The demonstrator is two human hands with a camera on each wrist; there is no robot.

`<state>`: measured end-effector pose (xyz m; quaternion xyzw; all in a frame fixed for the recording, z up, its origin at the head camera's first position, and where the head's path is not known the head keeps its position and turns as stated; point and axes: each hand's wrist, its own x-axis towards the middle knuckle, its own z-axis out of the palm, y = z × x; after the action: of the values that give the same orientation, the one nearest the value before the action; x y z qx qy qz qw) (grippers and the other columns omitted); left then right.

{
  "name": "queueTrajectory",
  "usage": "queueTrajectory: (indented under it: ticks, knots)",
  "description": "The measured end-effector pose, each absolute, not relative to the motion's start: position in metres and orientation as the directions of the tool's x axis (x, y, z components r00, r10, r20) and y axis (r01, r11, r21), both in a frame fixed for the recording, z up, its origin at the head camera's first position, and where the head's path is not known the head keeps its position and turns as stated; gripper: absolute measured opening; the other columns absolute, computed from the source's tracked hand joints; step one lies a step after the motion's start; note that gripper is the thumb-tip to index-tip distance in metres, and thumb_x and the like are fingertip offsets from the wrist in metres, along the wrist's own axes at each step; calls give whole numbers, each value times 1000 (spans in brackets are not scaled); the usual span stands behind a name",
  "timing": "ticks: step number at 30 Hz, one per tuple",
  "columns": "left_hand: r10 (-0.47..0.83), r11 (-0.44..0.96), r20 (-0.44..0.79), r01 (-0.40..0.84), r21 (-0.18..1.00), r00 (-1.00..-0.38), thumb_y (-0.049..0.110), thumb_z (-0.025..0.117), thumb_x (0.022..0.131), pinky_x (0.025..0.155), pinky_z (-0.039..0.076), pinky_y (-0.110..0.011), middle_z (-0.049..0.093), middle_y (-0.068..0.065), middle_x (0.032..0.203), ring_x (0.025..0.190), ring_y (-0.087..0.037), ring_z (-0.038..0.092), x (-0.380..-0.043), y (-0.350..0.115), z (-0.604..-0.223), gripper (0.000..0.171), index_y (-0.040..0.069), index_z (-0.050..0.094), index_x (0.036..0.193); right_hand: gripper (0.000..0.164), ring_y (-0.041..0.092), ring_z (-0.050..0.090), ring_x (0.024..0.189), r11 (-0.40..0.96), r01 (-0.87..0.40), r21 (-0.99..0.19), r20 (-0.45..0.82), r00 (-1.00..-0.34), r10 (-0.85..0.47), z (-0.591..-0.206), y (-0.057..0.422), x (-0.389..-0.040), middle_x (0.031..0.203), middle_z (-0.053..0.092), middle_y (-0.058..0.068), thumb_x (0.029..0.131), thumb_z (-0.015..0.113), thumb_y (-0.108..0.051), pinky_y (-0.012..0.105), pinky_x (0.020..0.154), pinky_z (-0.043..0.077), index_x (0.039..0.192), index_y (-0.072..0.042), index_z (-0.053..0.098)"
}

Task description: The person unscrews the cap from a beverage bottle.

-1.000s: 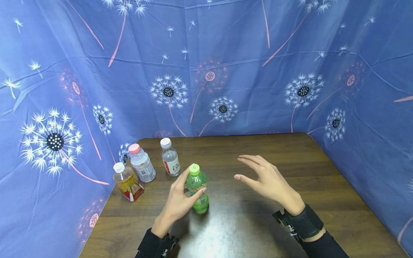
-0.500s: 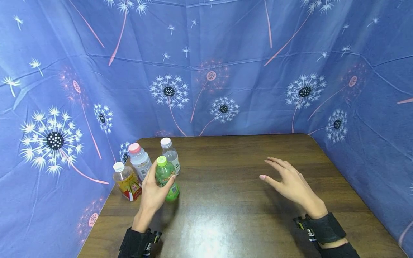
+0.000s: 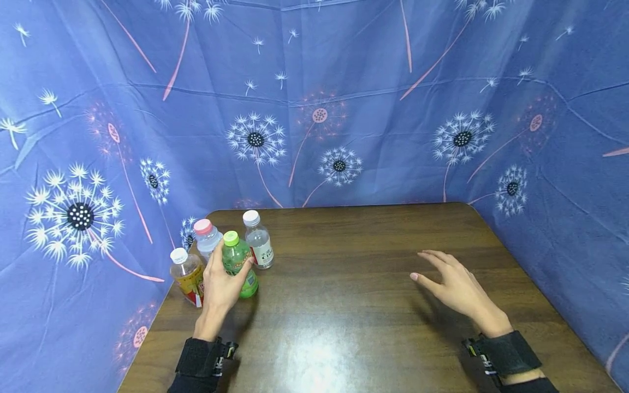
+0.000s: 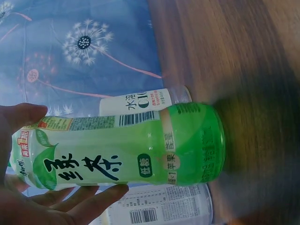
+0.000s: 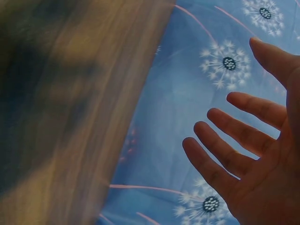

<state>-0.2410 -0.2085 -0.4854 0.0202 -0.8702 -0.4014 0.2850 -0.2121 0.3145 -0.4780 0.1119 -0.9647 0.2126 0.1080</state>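
My left hand (image 3: 219, 286) grips a green plastic drink bottle (image 3: 237, 256) with a lime-green cap, thumb on one side and fingers on the other. In the left wrist view the bottle (image 4: 126, 150) shows its label and green base, close over the wooden table. Just behind it stand a pink-capped bottle (image 3: 205, 236), partly hidden, and a clear white-capped bottle (image 3: 259, 246). Left of the hand is a bottle of amber drink (image 3: 184, 275) with a white cap. My right hand (image 3: 459, 286) hovers over the table's right side, fingers extended and holding nothing.
The brown wooden table (image 3: 344, 284) has rounded far corners. Blue cloth (image 3: 383, 136) printed with dandelions hangs behind it and along both sides. Black bands with small cameras wrap both wrists, one being the right wrist band (image 3: 508, 352).
My left hand has carried the green bottle leftward and slightly away, from mid-table to the other bottles. My right hand has drawn back to the right.
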Motion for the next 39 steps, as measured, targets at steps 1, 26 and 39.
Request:
queueTrajectory:
  ticks: [1, 26, 39]
  knots:
    - [-271, 678, 477, 186, 711, -836, 27, 84, 89, 94, 52, -65, 61, -26, 134, 118, -48, 63, -242, -210, -486, 82, 9, 43, 157, 71, 52, 47, 138, 885, -259, -388, 250, -953, -170, -479, 316, -211, 154, 51, 22, 100, 64, -58, 78, 97, 44, 150, -10, 55]
    - [-303, 764, 531, 132, 632, -791, 32, 92, 82, 91, 51, -68, 58, -27, 132, 114, -51, 62, -247, -222, -491, 96, 10, 40, 159, 76, 54, 52, 134, 845, -301, -442, 263, -944, -199, -502, 312, -209, 151, 55, 24, 101, 65, -53, 76, 98, 47, 157, -7, 45]
    - [-274, 779, 775, 341, 526, -570, 17, 92, 80, 99, 45, -60, 58, -29, 124, 117, -48, 55, -224, -212, -473, 75, 0, 56, 143, 77, 55, 45, 138, 870, -247, -426, 262, -954, -143, -500, 308, -211, 152, 52, 26, 100, 65, -56, 80, 101, 40, 157, -9, 45]
